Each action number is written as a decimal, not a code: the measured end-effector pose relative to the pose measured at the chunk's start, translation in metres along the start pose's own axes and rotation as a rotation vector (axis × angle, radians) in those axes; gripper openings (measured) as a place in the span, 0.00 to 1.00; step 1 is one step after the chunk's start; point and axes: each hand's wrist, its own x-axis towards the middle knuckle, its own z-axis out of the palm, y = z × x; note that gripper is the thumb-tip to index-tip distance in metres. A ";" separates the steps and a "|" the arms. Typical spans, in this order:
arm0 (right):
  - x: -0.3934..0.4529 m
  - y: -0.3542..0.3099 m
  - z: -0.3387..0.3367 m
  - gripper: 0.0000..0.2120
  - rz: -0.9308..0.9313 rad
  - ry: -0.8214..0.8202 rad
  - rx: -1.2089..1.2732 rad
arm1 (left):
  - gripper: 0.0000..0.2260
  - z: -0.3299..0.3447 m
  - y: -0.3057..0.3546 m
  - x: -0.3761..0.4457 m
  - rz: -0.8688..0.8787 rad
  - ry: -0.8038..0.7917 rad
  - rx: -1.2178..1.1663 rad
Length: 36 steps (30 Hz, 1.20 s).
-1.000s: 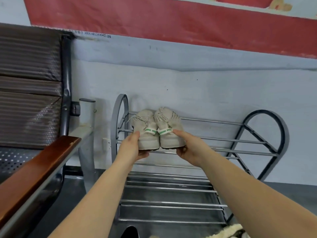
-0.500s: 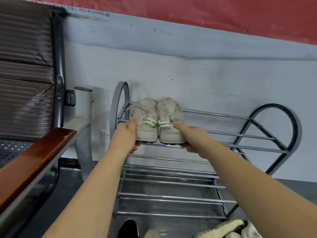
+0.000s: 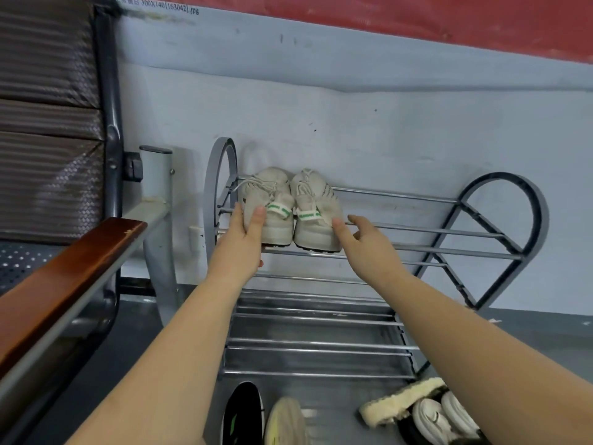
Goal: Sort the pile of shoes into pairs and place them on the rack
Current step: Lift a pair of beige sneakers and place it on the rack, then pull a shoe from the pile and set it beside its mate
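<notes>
A pair of beige sneakers with green heel tabs stands side by side on the left end of the top shelf of the metal shoe rack [image 3: 417, 250], toes to the wall. My left hand [image 3: 237, 248] holds the heel of the left sneaker [image 3: 272, 200] between thumb and fingers. My right hand [image 3: 369, 248] is loose: its thumb tip touches the outer heel of the right sneaker [image 3: 316, 216], and its fingers are spread away from the shoe.
On the floor before the rack lie a black shoe [image 3: 244, 412], a pale shoe [image 3: 285, 422], a fluffy slipper [image 3: 401, 403] and white shoes [image 3: 442, 419]. A bench with a wooden armrest [image 3: 64, 284] stands close on the left. The rack's lower shelves hold nothing.
The sneakers were lowered onto the top shelf and now rest there. My right hand has loosened its hold on the right sneaker. The view has tilted down, showing more floor shoes.
</notes>
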 end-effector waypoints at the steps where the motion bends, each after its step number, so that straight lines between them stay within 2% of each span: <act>1: -0.006 0.003 0.000 0.33 -0.030 -0.001 -0.018 | 0.37 0.001 -0.002 -0.004 0.002 0.004 0.037; 7: -0.051 0.037 0.005 0.35 -0.159 -0.107 -0.285 | 0.39 0.014 -0.014 -0.040 -0.045 -0.041 0.282; 11: -0.083 0.075 0.017 0.37 -0.126 -0.196 -0.369 | 0.39 0.031 -0.030 -0.076 -0.117 -0.252 0.548; 15: -0.120 0.121 0.031 0.38 -0.078 -0.274 -0.449 | 0.40 0.063 -0.054 -0.112 0.037 -0.542 0.889; 20: -0.166 0.185 0.032 0.39 0.004 -0.390 -0.598 | 0.40 0.106 -0.068 -0.147 0.311 -0.680 1.126; 26: -0.193 0.244 0.013 0.40 0.242 -0.388 -0.620 | 0.39 0.162 -0.066 -0.174 0.498 -0.804 1.224; 36: -0.205 0.292 0.011 0.37 0.300 -0.512 -0.754 | 0.37 0.246 -0.077 -0.194 0.675 -0.968 1.255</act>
